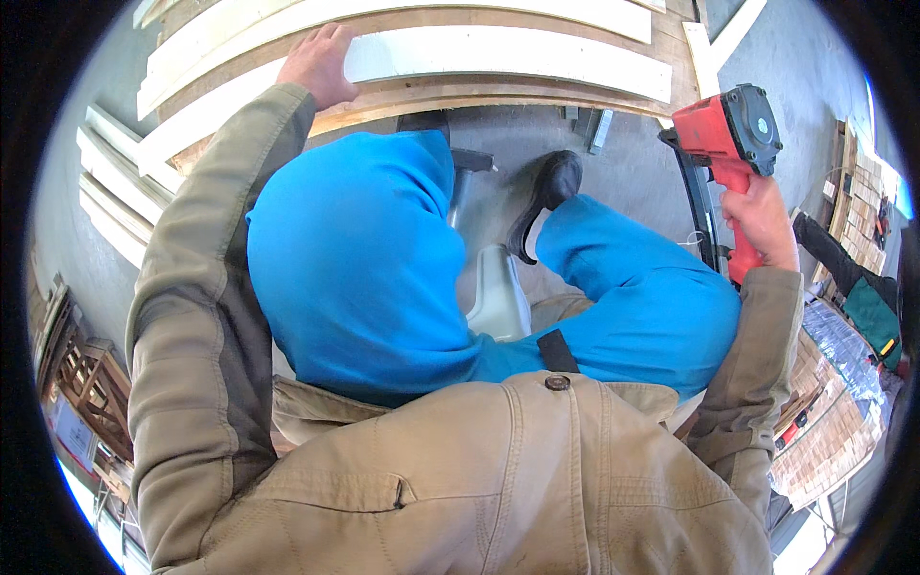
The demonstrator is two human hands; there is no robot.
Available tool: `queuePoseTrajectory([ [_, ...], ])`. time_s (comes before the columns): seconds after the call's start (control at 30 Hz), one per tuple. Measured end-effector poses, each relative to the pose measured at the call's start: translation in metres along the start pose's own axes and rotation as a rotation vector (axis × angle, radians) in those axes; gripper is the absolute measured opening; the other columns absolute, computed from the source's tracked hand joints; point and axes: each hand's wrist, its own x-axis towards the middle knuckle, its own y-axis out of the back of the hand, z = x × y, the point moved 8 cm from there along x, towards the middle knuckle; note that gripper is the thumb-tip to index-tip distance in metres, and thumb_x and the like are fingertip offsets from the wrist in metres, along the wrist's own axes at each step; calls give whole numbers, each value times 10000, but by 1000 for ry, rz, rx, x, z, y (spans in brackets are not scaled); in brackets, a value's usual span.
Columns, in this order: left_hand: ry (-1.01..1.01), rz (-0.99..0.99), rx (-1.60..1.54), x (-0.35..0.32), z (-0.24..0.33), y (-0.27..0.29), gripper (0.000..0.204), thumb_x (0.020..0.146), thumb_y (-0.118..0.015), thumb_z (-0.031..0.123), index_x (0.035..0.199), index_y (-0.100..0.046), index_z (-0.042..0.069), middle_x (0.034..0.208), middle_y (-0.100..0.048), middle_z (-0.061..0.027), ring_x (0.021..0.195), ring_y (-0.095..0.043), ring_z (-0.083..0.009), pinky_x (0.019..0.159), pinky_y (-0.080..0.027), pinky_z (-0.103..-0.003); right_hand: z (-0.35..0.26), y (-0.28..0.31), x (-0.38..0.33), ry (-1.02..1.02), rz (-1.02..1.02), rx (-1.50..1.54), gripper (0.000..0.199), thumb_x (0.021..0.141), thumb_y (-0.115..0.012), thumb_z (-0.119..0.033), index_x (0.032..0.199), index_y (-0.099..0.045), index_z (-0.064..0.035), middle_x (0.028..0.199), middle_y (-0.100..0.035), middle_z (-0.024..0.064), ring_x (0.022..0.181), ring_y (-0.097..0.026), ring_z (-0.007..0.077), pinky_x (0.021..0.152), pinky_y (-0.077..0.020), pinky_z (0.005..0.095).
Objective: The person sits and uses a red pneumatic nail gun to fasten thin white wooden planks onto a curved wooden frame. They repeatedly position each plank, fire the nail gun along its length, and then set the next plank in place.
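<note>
While we sit over the bench, our left hand presses a white board and our right hand grips a red nail gun.

Largest first: the bench [537,91] of bare wood curves across twelve o'clock, carrying long pale boards. The white board [508,53] lies flat along it, running from eleven to one o'clock; we judge it stiff, light for its length and smooth, best held flat near an end, where our left hand [318,62] rests spread, palm down, pinning it rather than clasping it. More white boards [115,177] are stacked at nine o'clock. The red nail gun [730,129], at two o'clock and well apart from the board, looks heavy and rigid; our right hand [762,222] is clenched round its handle, the sound place to hold it.
</note>
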Motion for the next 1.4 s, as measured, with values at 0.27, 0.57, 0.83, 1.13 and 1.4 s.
queuePoseTrajectory([
  [0.27, 7, -44, 205, 0, 6, 13, 652, 791, -868, 247, 1369, -654, 36, 1391, -643, -186, 1352, -598, -352, 1175, -482, -470, -7, 0, -2, 15, 4, -38, 274, 809, -641, -101, 1020, -672, 70, 720, -658, 88, 600, -641, 168, 555, -540, 355],
  [0.57, -4, -69, 175, 10, 3, 5, 670, 698, -879, 173, 1308, -663, 1, 1288, -673, -213, 1252, -634, -392, 1090, -528, -469, 0, 0, -3, 33, 10, -18, 277, 797, -651, -116, 1002, -674, 69, 697, -651, 92, 575, -635, 169, 551, -525, 347],
  [0.83, 13, -155, 235, 14, 0, 3, 639, 755, -875, 211, 1307, -653, -24, 1349, -647, -217, 1289, -629, -379, 1126, -523, -464, 7, 4, -5, 4, 36, -34, 286, 804, -649, -134, 996, -675, 76, 710, -660, 104, 577, -643, 176, 554, -529, 355],
  [1.13, 15, -145, 225, 10, -4, 7, 680, 778, -885, 195, 1379, -619, 23, 1395, -637, -193, 1347, -599, -378, 1146, -515, -467, 28, 6, 2, -7, 7, -32, 274, 799, -661, -165, 933, -670, 73, 693, -659, 111, 575, -651, 192, 552, -537, 363],
  [1.4, 41, -214, 212, 20, -19, -5, 719, 710, -850, 130, 1384, -623, 26, 1359, -652, -214, 1289, -631, -402, 1111, -530, -464, 30, 7, 6, 3, 3, -17, 265, 806, -661, -164, 934, -666, 68, 681, -650, 91, 559, -635, 177, 546, -531, 357],
])
